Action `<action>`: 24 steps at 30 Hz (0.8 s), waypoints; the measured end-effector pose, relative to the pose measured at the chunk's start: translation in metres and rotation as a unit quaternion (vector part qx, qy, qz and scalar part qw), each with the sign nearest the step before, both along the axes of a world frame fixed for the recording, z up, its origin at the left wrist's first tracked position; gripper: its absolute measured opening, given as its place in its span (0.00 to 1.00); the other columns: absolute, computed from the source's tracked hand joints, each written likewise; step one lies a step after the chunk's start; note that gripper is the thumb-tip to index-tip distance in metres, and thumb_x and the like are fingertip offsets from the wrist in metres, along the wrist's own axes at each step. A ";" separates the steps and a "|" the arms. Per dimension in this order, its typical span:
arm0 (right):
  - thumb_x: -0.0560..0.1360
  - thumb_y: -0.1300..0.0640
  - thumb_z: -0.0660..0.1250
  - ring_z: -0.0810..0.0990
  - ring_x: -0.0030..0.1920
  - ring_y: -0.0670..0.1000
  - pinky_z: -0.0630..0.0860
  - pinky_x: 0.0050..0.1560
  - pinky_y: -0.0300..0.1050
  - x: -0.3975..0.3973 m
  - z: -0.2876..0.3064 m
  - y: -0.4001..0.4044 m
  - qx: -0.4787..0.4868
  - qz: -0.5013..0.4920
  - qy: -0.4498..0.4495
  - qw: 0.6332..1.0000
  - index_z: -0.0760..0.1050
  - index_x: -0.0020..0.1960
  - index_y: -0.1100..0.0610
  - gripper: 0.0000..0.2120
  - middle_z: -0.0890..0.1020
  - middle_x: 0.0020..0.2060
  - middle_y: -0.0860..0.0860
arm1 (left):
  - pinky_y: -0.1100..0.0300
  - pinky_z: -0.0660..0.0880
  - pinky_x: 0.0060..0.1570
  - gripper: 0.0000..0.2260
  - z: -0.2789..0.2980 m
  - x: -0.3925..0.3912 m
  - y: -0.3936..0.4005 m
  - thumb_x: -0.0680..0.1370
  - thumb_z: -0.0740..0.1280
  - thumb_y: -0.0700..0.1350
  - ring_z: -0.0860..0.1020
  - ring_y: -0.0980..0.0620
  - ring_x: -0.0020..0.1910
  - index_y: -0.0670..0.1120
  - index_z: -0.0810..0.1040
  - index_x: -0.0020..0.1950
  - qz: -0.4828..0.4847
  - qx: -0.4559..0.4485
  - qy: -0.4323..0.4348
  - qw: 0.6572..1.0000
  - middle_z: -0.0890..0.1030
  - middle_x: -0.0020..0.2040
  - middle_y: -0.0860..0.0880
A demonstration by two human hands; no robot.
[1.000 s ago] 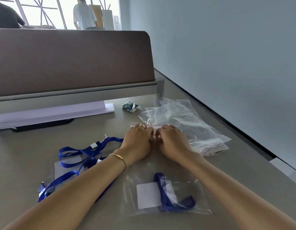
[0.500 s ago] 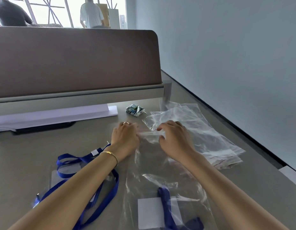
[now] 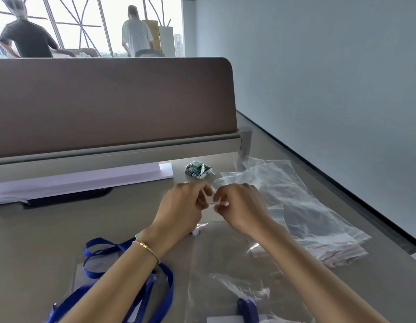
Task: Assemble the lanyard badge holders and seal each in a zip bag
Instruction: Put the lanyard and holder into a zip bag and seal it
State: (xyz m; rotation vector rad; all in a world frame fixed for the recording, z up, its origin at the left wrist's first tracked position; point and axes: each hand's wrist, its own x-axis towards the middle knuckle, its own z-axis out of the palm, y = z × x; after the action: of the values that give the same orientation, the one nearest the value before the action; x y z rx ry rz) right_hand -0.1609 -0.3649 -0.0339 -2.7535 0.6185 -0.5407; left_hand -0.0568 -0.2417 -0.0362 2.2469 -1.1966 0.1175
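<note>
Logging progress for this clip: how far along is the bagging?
Done: one lanyard with its white card sits inside the zip bag. In hand: left hand and right hand pinch its zip strip. Left: loose blue lanyards unbagged, spare bags unused.

Open-plan office. A brown partition screen [image 3: 109, 106] stands along the far edge of a grey counter [image 3: 51, 229]. Beyond the partition screen, two people [image 3: 27, 38] stand at big windows [image 3: 86, 24]. A plain wall [image 3: 318, 89] runs right of it.
</note>
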 end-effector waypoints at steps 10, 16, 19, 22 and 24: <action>0.72 0.57 0.69 0.81 0.45 0.47 0.68 0.48 0.40 0.000 0.002 0.005 -0.015 0.052 -0.005 0.999 0.82 0.41 0.46 0.07 0.85 0.41 0.43 | 0.58 0.77 0.42 0.19 0.011 -0.002 0.010 0.73 0.68 0.35 0.78 0.60 0.40 0.60 0.70 0.49 -0.039 0.026 -0.012 0.999 0.81 0.39 0.59; 0.73 0.56 0.69 0.80 0.45 0.47 0.64 0.44 0.38 -0.002 0.002 0.003 -0.021 0.052 -0.008 0.998 0.83 0.42 0.46 0.06 0.84 0.41 0.43 | 0.59 0.75 0.44 0.17 0.011 -0.004 0.012 0.75 0.70 0.38 0.77 0.58 0.43 0.58 0.71 0.53 -0.055 0.028 -0.012 0.998 0.80 0.43 0.59; 0.73 0.57 0.70 0.79 0.45 0.46 0.63 0.44 0.37 -0.003 0.003 0.003 -0.017 0.061 -0.006 0.998 0.83 0.42 0.46 0.06 0.84 0.41 0.43 | 0.61 0.73 0.43 0.18 0.011 -0.005 0.012 0.74 0.70 0.38 0.76 0.58 0.42 0.58 0.70 0.53 -0.060 0.040 -0.015 0.997 0.81 0.42 0.59; 0.73 0.56 0.70 0.79 0.46 0.46 0.64 0.43 0.38 -0.004 0.003 0.004 -0.011 0.069 -0.005 0.998 0.82 0.42 0.47 0.06 0.83 0.41 0.43 | 0.62 0.71 0.41 0.18 0.010 -0.005 0.011 0.74 0.70 0.38 0.76 0.58 0.42 0.59 0.69 0.53 -0.054 0.044 -0.018 0.997 0.81 0.42 0.59; 0.73 0.57 0.69 0.79 0.45 0.46 0.66 0.43 0.39 -0.003 0.003 0.003 -0.008 0.070 -0.007 0.998 0.82 0.42 0.47 0.06 0.83 0.41 0.43 | 0.62 0.71 0.41 0.18 0.010 -0.004 0.010 0.75 0.69 0.39 0.76 0.58 0.42 0.59 0.69 0.54 -0.049 0.042 -0.022 0.998 0.81 0.43 0.59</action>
State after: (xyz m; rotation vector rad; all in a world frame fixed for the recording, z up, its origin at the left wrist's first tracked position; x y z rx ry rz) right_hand -0.1638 -0.3614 -0.0313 -2.7790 0.4160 -0.5354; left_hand -0.0607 -0.2312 -0.0265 2.2638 -1.3561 0.0796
